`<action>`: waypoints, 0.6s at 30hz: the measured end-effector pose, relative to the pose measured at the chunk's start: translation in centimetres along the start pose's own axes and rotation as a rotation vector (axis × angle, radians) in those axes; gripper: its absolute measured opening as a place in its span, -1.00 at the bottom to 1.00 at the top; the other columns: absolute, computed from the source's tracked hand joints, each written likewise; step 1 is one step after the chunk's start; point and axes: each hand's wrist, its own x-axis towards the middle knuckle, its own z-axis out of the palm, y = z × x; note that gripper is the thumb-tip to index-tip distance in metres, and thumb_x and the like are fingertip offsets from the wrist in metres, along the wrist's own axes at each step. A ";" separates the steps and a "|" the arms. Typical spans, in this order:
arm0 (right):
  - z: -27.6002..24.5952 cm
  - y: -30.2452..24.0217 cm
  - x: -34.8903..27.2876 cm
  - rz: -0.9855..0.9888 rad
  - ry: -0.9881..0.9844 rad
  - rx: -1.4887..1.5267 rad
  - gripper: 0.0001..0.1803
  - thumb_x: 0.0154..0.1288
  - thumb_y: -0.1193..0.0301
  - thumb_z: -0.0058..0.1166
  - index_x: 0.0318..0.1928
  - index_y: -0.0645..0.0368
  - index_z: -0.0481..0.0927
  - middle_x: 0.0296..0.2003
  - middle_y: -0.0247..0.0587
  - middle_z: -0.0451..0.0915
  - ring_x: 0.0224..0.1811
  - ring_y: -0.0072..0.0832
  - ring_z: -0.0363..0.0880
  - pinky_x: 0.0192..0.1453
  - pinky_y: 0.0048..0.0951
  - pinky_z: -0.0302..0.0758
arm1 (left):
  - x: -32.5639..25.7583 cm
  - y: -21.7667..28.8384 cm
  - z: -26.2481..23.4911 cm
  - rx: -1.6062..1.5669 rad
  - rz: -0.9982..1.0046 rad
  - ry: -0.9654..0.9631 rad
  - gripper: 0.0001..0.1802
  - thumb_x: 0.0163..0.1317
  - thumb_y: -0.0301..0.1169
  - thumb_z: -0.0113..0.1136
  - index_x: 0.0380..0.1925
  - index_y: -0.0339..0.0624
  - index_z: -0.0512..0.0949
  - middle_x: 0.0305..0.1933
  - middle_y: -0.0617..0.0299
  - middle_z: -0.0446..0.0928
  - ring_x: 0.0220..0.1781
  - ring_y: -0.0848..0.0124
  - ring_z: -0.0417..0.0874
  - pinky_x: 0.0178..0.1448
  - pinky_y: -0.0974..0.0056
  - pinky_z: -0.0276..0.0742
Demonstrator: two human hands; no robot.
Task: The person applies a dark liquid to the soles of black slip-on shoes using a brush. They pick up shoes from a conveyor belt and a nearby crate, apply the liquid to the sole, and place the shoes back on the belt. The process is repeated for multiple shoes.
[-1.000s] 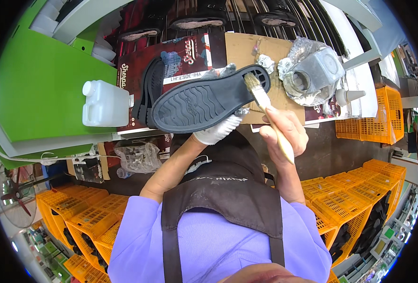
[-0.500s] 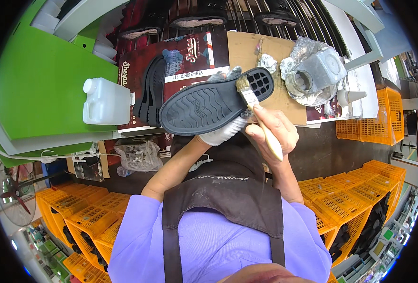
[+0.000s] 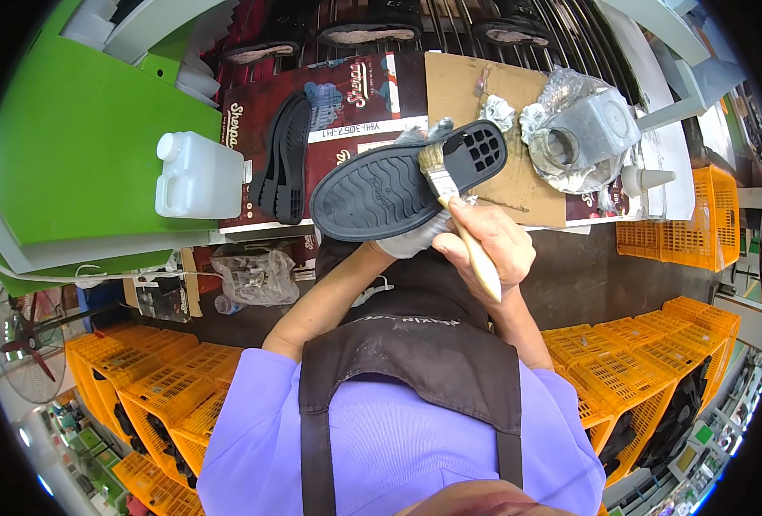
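Note:
A black shoe sole [image 3: 368,193] is held over the table's near edge, its inner side with wavy ridges and a heel grid facing up. My left hand [image 3: 411,241], in a white glove, grips it from beneath; grey-stained fingertips show past its far edge. Bare, my right hand [image 3: 497,245] is closed round the pale wooden handle of a flat paintbrush [image 3: 440,182]. The bristles touch the sole just before the heel grid. Left of it, more black soles [image 3: 286,163] stand on edge, close together, on a dark red printed carton [image 3: 256,120].
A white plastic jug [image 3: 198,176] stands at the left. To the right, a cut-open clear container [image 3: 600,129] lies in crumpled plastic, beside a nozzle-tipped bottle [image 3: 643,180]. Black boots [image 3: 372,33] sit on the far rack. Orange crates [image 3: 639,344] are stacked behind me on both sides.
The brush has moved along the sole, from the edge of the heel grid toward the toe. The sole has shifted slightly to the right in view, still in my left hand.

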 end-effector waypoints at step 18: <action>1.4 -0.6 0.0 -0.016 -0.028 0.043 -0.56 0.07 0.20 0.29 -0.27 0.40 0.59 -0.47 -0.03 0.63 -0.55 -0.40 0.59 -0.50 -0.52 0.48 | -0.6 -2.3 0.8 0.050 0.173 -0.002 -0.53 0.14 -0.18 0.12 0.04 -0.04 0.33 0.13 0.16 0.30 0.18 0.29 0.26 0.23 0.13 0.03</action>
